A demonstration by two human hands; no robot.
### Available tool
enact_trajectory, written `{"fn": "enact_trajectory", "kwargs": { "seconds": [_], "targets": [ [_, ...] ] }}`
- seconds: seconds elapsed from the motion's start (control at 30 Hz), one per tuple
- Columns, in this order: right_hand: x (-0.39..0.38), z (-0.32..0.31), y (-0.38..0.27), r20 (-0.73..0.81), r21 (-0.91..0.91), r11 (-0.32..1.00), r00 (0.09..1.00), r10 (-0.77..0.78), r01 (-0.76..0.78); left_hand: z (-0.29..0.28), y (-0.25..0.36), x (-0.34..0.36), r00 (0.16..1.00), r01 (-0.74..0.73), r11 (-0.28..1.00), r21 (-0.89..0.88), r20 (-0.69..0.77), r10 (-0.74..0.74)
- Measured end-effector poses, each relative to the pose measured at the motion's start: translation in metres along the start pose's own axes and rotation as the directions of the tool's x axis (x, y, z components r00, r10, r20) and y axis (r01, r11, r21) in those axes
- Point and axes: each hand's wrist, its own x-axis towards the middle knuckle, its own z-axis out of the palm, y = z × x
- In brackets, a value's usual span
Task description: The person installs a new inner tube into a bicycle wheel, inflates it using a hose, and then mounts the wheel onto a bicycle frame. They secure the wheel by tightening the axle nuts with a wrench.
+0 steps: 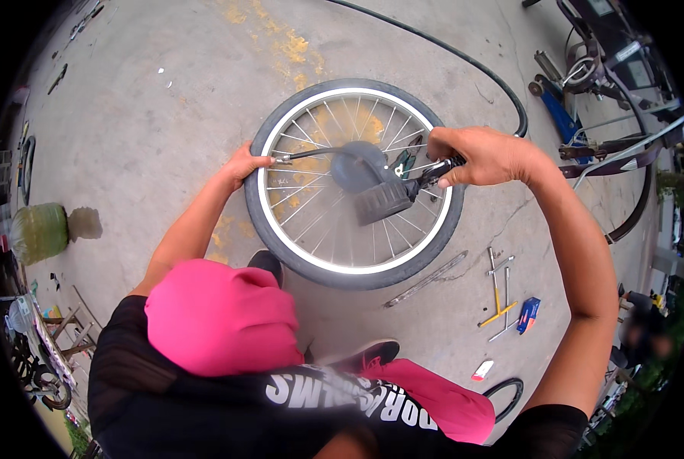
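Note:
A bicycle wheel (pixel 337 275) with a black tyre and silver rim lies flat on the concrete in front of me. My left hand (pixel 245 165) is closed round its left edge, thumb beside the metal chuck (pixel 283 160) at the rim's inner side. From that chuck a short black hose (pixel 319 152) runs across the hub to a tyre inflator (pixel 386 201) with a rubber-covered gauge. My right hand (pixel 483 157) grips the inflator's handle above the wheel's right side. Green-handled pliers (pixel 405 162) show between the spokes. The valve is too small to make out.
A long black air hose (pixel 449 47) curves down to my right hand. T-handle wrenches (pixel 496 294), a metal bar (pixel 426 280) and a blue box (pixel 529 315) lie at the right. Beyond are a blue floor jack (pixel 562 118) and vehicle frame (pixel 625 73). A green sack (pixel 40 234) stands left.

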Motion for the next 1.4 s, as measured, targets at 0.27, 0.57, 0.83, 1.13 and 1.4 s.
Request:
{"fn": "enact_trajectory", "kwargs": {
  "seconds": [0.27,0.57,0.83,1.13,1.4],
  "targets": [
    [-0.014,-0.01,-0.022,0.187,0.175,0.983,0.979,-0.082,0.049,-0.002,0.007,-0.014,1.0,-0.001,1.0,0.026,0.0,0.001],
    [0.018,-0.013,0.034,0.215,0.64,0.763,0.974,-0.064,-0.091,0.008,0.015,-0.015,1.0,0.003,1.0,0.021,0.003,-0.003],
    [0.036,-0.005,0.085,0.027,0.79,0.609,0.99,-0.14,0.065,0.009,0.015,-0.017,1.0,-0.022,0.999,0.029,-0.005,0.022],
    [0.054,0.027,0.117,-0.043,0.925,0.371,0.992,-0.117,0.084,0.004,0.007,-0.013,0.998,-0.046,0.998,0.042,-0.03,0.047],
    [0.055,0.028,0.119,-0.055,0.911,0.4,0.991,-0.124,0.101,0.007,0.008,-0.013,0.999,-0.044,0.998,0.035,-0.021,0.045]
  ]
}}
